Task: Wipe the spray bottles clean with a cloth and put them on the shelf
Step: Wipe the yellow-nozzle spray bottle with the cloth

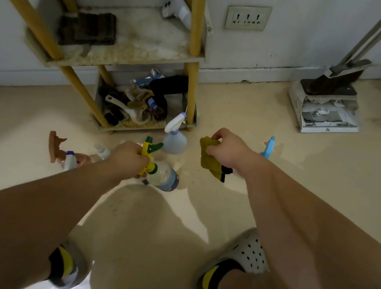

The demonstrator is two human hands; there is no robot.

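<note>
My left hand (127, 158) grips the yellow-and-green trigger head of a clear spray bottle (164, 177), held above the floor. My right hand (227, 147) pinches a yellow cloth (210, 160) that hangs down with a black edge. A pale blue spray bottle with a white trigger (175, 139) stands on the floor between my hands. Left of my left hand lies a bottle with a brown trigger (56, 147). A blue trigger head (268, 146) shows behind my right wrist. The shelf (133, 55) with yellow posts stands ahead.
A dark folded cloth (87, 28) and a white device (177, 7) lie on the dusty middle shelf. The bottom shelf (141, 103) holds several jumbled items. A dustpan with broom (327, 102) leans at the right wall. My feet in clogs are below.
</note>
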